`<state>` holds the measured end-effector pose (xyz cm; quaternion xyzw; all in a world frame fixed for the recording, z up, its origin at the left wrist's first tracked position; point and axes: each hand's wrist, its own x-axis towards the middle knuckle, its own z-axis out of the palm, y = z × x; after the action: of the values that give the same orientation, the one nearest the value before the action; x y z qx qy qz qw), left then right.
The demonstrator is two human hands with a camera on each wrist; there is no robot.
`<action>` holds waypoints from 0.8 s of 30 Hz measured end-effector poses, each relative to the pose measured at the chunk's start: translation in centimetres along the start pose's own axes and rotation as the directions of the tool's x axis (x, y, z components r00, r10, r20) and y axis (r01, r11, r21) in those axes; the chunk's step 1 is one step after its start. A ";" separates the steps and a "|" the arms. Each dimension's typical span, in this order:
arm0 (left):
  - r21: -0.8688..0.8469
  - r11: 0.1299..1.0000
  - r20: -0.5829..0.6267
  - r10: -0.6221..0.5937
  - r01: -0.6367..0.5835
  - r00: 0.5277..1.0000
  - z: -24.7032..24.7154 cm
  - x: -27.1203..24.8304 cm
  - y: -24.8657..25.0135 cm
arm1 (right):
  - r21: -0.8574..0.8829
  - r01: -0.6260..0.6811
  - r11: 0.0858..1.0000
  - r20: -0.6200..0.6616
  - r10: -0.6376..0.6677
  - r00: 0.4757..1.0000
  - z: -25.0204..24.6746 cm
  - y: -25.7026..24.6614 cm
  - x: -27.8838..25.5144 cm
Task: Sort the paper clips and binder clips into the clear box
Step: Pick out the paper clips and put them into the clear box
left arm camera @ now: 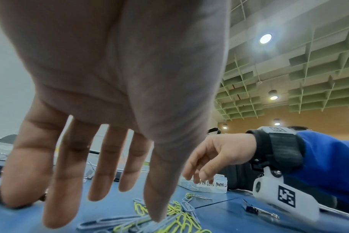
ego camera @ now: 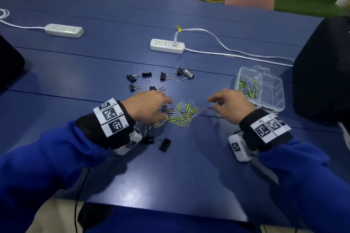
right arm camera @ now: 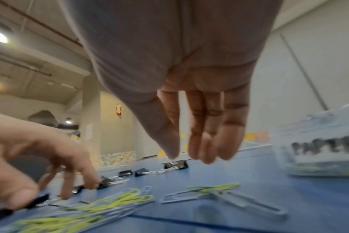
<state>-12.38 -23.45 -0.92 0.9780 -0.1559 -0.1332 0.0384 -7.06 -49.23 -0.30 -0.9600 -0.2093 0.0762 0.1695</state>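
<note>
Both hands hang low over a blue table (ego camera: 189, 166), palms down. The left hand (ego camera: 146, 107) has its fingers (left arm camera: 98, 165) spread wide and fairly straight, the tips reaching down at the left edge of a loose heap of yellow-green and silver paper clips (ego camera: 180, 114); it grips nothing that I can see. The right hand (ego camera: 230, 105) hovers just right of the heap with its fingers loosely bent and close together, thumb near the forefinger, and nothing shows between them; 1 silver clip (ego camera: 208, 108) lies on the table just beneath its fingertips. Black binder clips (ego camera: 161, 78) are scattered on the far side of the heap, and 2 more (ego camera: 159, 142) lie nearer, close by the left wrist. The clear box (ego camera: 265, 89) stands to the right, just beyond the right hand, its left compartment already holding a good many paper clips, its right one looking bare. Farther off sit 2 white power strips (ego camera: 167, 45).
</note>
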 end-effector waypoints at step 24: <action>0.050 0.998 -0.104 0.043 -0.038 0.994 0.1 2.8 2.9 | -0.328 0.075 0.942 0.190 -0.012 0.982 3.0 -2.6 2.3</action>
<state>-10.67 -27.07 -1.36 0.9809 -0.1767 -0.0768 0.0256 -6.64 -45.20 -2.33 -0.9587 -0.2552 0.1247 -0.0140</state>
